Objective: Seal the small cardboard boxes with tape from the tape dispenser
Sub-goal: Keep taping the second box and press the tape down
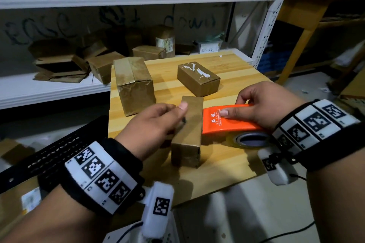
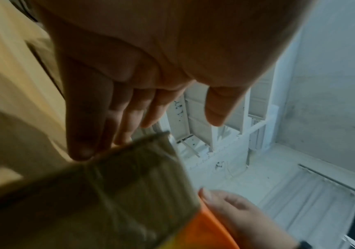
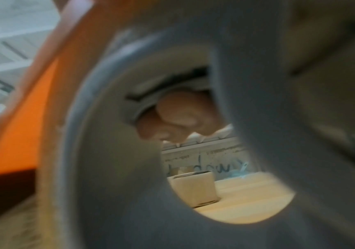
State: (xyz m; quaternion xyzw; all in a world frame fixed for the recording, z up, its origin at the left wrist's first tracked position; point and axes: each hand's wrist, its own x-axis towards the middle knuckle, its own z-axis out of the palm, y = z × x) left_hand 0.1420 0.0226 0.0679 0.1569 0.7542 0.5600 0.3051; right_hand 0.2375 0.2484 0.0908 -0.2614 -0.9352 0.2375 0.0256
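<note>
A small brown cardboard box point(image 1: 187, 130) stands on its narrow side on the wooden table point(image 1: 227, 165). My left hand point(image 1: 169, 118) rests against its left face with straight fingers, thumb over the top edge. In the left wrist view the fingertips point(image 2: 82, 148) touch the edge of the box point(image 2: 108, 193), with the thumb held apart. My right hand point(image 1: 254, 104) grips the orange tape dispenser point(image 1: 223, 122), whose front end is pressed against the box's right face. The tape roll point(image 1: 248, 140) sits under my wrist. Through the roll's grey core point(image 3: 108, 168), curled fingers point(image 3: 182, 118) show.
A taller taped box point(image 1: 134, 85) stands at the table's back left, and a flat box with torn white label scraps point(image 1: 197, 78) lies at the back middle. White shelves point(image 1: 59, 90) behind hold several more boxes. A black perforated panel point(image 1: 59, 150) lies left of the table.
</note>
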